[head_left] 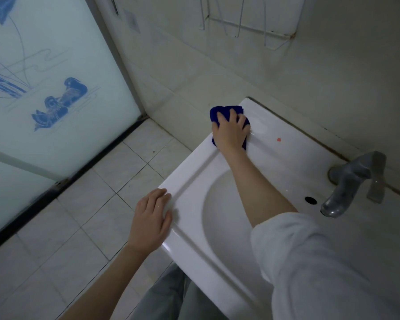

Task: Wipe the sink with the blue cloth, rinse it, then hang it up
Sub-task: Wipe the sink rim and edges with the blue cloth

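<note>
right hand (231, 132), fingers spread, presses the blue cloth (217, 113) onto the far corner of the sink (194, 181); left hand (151, 218) rests flat on its near rim, fingers together.

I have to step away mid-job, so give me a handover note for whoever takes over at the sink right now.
Right hand: presses the cloth onto the sink near its far left corner, fingers spread over it.
Left hand: rests flat on the sink's front left rim, holding nothing.
Done: wiping is under way at that corner; what else has been wiped cannot be told.
Left: a pink spot sits on the back ledge, right of the cloth. Wipe it and the rest, rinse the cloth at the tap, then hang it, perhaps on the wire rack on the wall.
</note>
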